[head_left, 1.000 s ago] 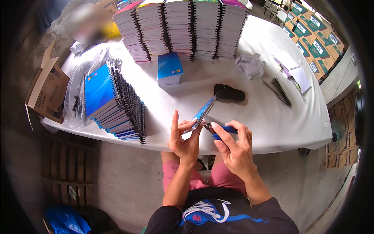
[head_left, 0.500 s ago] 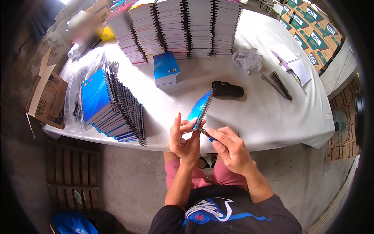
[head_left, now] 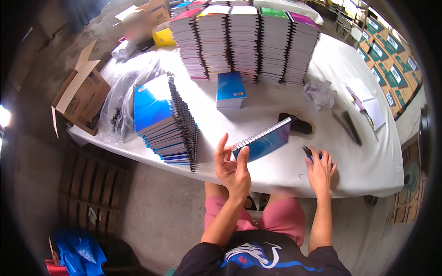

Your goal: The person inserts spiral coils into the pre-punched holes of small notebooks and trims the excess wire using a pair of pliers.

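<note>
In my left hand (head_left: 234,171) is a blue spiral-bound notebook (head_left: 269,141), pinched by its near end between thumb and fingers. Its coil edge faces up, and the notebook tilts above the white-covered table. Over to the right, my right hand (head_left: 321,171) rests low at the tabletop with its fingers around a pair of pliers (head_left: 307,151). The dark jaws point away from me, and a bit of blue handle shows beneath the fingers. Behind the notebook lies a black oblong object (head_left: 301,125), partly covered by it. A small curved scrap (head_left: 300,175) lies between my hands.
To the left stands a leaning stack of blue spiral notebooks (head_left: 154,108). A short stack of blue pads (head_left: 231,87) sits before tall piles of bound books (head_left: 244,50). Crumpled paper (head_left: 320,94), black coils (head_left: 348,126) and an open carton (head_left: 85,101) flank the table.
My right hand has moved away from the notebook with the pliers, down to the table at right. The left hand has turned the notebook so its coil faces up. The whole view has shifted.
</note>
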Tool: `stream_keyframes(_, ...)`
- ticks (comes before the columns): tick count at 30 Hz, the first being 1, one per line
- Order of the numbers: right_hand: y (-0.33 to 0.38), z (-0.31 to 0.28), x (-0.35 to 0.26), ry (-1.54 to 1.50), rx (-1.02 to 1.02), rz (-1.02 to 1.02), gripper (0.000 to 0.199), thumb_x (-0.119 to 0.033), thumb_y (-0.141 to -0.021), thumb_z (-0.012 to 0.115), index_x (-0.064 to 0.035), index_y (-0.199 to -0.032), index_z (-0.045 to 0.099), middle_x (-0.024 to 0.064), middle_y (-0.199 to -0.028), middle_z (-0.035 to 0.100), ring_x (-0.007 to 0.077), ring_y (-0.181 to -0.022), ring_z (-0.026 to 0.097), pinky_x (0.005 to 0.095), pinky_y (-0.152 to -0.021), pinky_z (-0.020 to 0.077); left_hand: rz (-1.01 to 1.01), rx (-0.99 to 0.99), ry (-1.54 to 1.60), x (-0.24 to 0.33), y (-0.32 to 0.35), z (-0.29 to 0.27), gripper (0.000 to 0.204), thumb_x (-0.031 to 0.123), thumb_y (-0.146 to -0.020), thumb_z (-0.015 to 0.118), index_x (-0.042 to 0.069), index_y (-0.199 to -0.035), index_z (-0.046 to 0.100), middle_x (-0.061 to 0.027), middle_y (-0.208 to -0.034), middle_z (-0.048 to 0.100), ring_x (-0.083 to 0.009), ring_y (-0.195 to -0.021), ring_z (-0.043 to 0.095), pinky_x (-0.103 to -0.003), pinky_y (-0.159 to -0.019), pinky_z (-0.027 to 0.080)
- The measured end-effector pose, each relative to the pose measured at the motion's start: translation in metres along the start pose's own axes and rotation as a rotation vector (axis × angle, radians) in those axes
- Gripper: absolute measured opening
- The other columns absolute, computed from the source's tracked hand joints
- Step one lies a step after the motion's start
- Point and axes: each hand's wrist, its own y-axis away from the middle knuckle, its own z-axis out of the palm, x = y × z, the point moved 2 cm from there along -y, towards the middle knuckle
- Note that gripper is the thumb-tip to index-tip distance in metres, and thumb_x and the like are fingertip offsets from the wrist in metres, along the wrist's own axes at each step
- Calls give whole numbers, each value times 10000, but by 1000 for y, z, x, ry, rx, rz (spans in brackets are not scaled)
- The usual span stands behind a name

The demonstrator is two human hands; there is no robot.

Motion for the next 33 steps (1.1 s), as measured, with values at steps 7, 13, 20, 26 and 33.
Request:
stream_keyframes(7,-1,-12,-100,-2066,-238,-80,579,-108,-849,650,-49,-1349,365,85,-1194,557,161,-1007,589,298,-844,523,110,-154,121,36,13,-15,533,116,-892,588,-12,-1340,330,-82,-1159,438,-146,-939,543,-317,-765,516)
stream_keyframes(13,-90,-89,-190,-2052,-214,-354,518,-121,-847,662,-24,-1292,416,86,-1095,591,143,-961,601,265,-813,520,977,593,-449,76,-2,-169,496,314,-933,489,25,-1313,353,-112,-1204,451,-197,-1151,452,-342,-942,398)
stream_keyframes(20,-166,-105,-311,-1756,-695,-573,450,-145,-825,691,-50,-1216,490,69,-941,641,124,-752,641,234,-657,554,-808,775,-93,-192,50,-391,769,579,-860,515,14,-1360,365,-124,-1391,394,-281,-1316,313,-460,-1095,198)
stream_keyframes(26,-163,-80,-340,-977,-460,-777,578,-280,-792,726,-73,-1271,478,47,-803,620,128,-726,602,265,-697,520,-1444,220,97,-305,88,-333,812,635,-843,482,55,-1393,339,-107,-1421,381,-274,-1324,316,-441,-1093,221)
stream_keyframes(33,-180,-72,-306,-711,-152,-697,624,-476,-790,667,-215,-1321,471,200,-1140,474,326,-1115,494,392,-941,423,-1487,93,116,-300,74,-324,820,653,-842,462,64,-1398,334,-101,-1422,384,-263,-1319,328,-430,-1076,245)
